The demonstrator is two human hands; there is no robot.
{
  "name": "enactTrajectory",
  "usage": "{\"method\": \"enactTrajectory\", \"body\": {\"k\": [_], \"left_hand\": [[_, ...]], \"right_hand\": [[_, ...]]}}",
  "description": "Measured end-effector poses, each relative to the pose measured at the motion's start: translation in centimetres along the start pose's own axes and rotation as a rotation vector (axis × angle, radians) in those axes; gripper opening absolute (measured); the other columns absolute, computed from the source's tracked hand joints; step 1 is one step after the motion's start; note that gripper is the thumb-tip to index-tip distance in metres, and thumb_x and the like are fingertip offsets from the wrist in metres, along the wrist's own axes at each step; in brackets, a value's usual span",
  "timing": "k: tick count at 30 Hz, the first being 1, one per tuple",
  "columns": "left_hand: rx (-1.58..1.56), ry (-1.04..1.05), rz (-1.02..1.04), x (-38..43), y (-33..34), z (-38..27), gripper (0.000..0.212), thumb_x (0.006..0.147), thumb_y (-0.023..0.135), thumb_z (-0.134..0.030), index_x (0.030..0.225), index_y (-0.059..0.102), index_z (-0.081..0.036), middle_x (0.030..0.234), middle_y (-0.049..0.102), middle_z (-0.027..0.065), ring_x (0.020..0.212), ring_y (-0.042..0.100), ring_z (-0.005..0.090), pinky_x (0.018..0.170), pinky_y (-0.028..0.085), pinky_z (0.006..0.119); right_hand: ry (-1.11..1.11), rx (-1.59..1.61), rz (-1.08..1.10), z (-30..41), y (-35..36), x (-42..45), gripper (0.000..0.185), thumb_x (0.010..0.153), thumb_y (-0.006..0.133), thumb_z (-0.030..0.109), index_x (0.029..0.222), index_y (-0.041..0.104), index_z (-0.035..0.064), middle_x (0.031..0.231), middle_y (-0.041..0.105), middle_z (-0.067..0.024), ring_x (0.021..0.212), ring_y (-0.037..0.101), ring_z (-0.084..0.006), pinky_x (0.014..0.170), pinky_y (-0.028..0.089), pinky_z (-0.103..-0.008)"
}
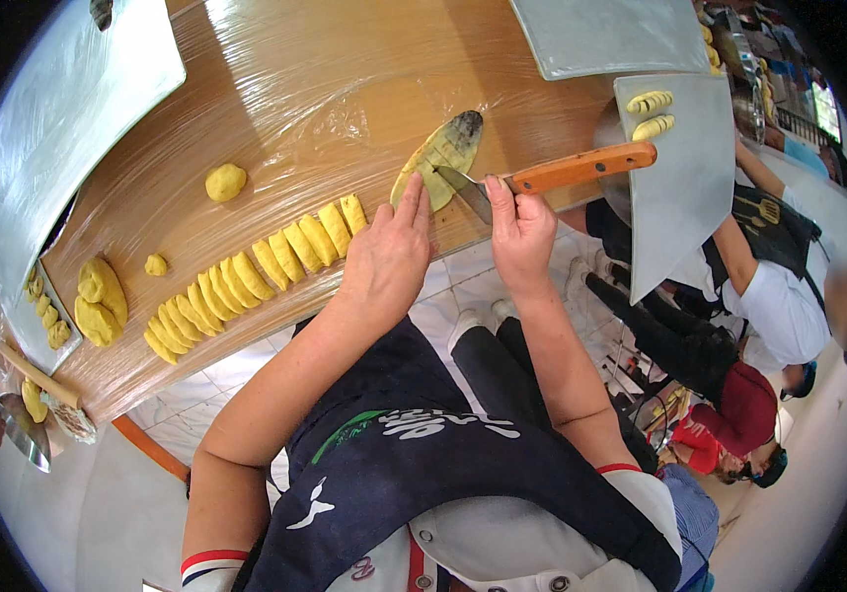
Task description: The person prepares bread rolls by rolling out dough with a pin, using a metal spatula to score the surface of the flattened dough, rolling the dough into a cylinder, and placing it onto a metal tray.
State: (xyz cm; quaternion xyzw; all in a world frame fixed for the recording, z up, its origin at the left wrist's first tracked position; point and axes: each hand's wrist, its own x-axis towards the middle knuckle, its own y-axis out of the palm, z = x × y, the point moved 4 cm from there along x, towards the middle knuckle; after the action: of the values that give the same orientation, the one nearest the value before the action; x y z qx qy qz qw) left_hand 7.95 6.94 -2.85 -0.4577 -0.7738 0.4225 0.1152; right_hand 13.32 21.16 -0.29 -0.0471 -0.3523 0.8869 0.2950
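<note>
My right hand (521, 238) grips a knife (579, 169) with an orange wooden handle. Its blade tip touches a thin oval of yellow dough (444, 148), where short slits show. Dark filling covers the oval's far end. The extended fingertips of my left hand (390, 255) rest on the near part of this oval. To the left of that hand, a slanting row of cut dough pieces (227, 285) lies along the table's near side. Beyond the row are a round dough ball (225, 182) and a smaller ball (155, 264).
The wooden table (364, 44) is covered with plastic film. A large dough lump (100, 302) lies at left, near a rolling pin (38, 376) and another blade (27, 436). Two slit rolls (651, 115) sit on a metal tray (679, 177) at right. Several people stand beyond it.
</note>
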Motion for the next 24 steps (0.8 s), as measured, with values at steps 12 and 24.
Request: {"method": "enactTrajectory", "body": {"k": [12, 24], "left_hand": [[0.02, 0.012, 0.002, 0.0, 0.0, 0.0, 0.065, 0.076, 0.07, -0.015, 0.131, 0.044, 0.008, 0.14, 0.043, 0.017, 0.099, 0.057, 0.0314, 0.086, 0.05, 0.039], [0.033, 0.013, -0.004, 0.0, 0.2, 0.0, 0.063, 0.077, 0.069, -0.015, 0.13, 0.045, 0.007, 0.14, 0.043, 0.0169, 0.102, 0.057, 0.0313, 0.087, 0.05, 0.038]], "right_hand": [[0.01, -0.004, 0.008, -0.4, -0.8, -0.6, 0.019, 0.089, 0.065, 0.013, 0.078, 0.061, -0.0018, 0.069, 0.06, -0.0154, 0.06, 0.056, -0.0313, 0.055, 0.042, -0.0379], [0.06, 0.027, 0.0, -1.0, -1.2, -1.3, 0.02, 0.092, 0.064, 0.014, 0.085, 0.067, -0.0049, 0.071, 0.06, -0.0055, 0.065, 0.051, -0.0105, 0.059, 0.041, -0.0269]]}}
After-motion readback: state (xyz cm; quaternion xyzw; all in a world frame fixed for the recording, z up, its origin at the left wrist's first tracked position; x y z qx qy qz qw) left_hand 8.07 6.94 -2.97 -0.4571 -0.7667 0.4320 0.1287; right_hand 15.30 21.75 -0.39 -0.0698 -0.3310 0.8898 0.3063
